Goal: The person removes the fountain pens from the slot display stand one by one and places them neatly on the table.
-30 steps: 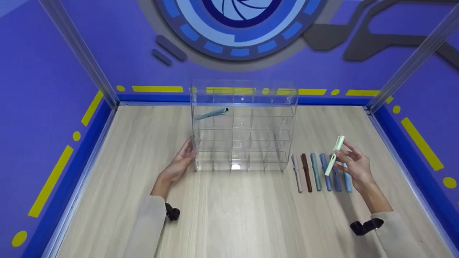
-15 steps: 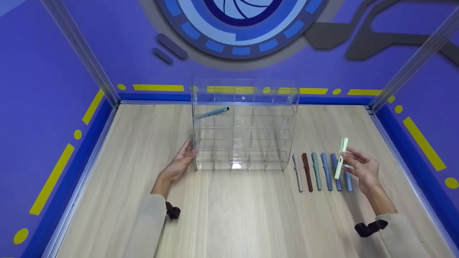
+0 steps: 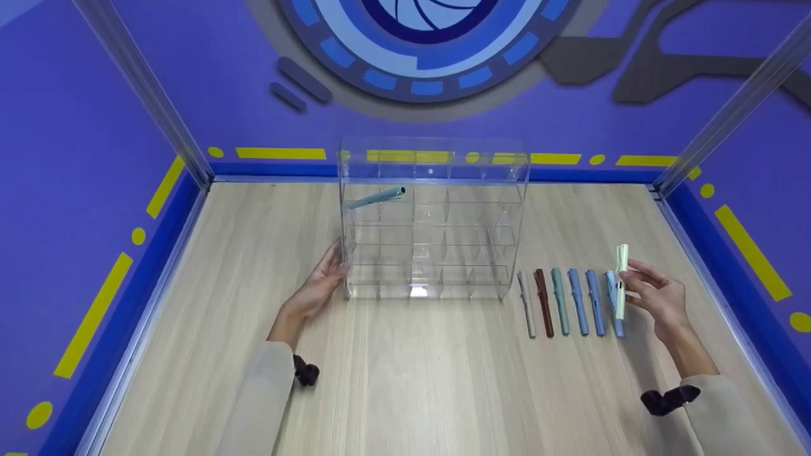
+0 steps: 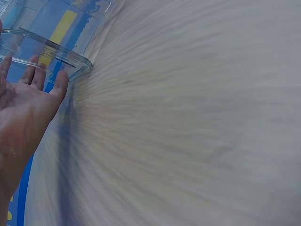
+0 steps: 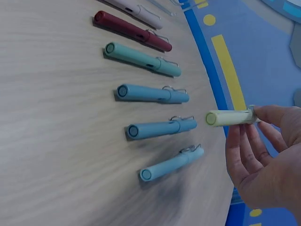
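My right hand [image 3: 662, 301] pinches a pale green pen [image 3: 622, 278] between thumb and fingers. The pen stands steeply in the head view and overlaps the light blue pen [image 3: 619, 326] at the row's right end. In the right wrist view, the pale green pen's round end [image 5: 211, 117] points away from my hand [image 5: 268, 160], apart from the pens on the table. My left hand [image 3: 313, 291] rests against the left side of a clear acrylic rack [image 3: 431, 266], its fingers extended in the left wrist view. A teal pen [image 3: 377, 197] lies slanted in the rack's upper left compartment.
Right of the rack, several pens lie side by side on the wooden table [image 3: 405, 380]: grey [image 3: 526, 304], dark red [image 3: 543, 303], green [image 3: 561, 301] and blue [image 3: 578, 301] among them. Blue panels [image 3: 272, 126] close off the back and sides.
My right hand has moved right with the pale green pen, which has turned from slanted to nearly upright in view. My left hand and the rack have stayed put.
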Action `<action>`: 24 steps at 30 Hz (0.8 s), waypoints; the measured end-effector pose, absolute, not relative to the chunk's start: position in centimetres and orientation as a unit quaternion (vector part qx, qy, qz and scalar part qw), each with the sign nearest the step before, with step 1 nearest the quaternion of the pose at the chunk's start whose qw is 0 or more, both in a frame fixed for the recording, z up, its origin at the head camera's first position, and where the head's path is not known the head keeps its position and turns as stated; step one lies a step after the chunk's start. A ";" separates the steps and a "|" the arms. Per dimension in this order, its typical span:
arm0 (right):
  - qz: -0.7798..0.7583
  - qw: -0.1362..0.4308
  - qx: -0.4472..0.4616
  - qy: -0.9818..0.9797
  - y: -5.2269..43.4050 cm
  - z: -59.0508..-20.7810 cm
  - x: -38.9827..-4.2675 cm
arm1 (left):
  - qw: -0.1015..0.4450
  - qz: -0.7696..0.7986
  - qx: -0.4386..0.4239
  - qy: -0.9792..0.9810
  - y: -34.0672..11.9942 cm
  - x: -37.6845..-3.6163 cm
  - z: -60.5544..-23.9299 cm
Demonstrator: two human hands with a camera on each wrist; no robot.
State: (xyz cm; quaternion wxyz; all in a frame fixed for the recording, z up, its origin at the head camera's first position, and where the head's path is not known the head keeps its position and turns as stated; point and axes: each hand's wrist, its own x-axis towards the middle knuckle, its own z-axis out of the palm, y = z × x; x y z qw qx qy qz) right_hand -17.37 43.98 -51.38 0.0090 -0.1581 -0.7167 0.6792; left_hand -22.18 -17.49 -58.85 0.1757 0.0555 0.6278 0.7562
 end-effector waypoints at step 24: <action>0.466 0.010 -0.203 -0.861 46.2 -55.3 -16.9 | 0.172 0.746 0.049 0.642 -17.4 -22.2 -58.9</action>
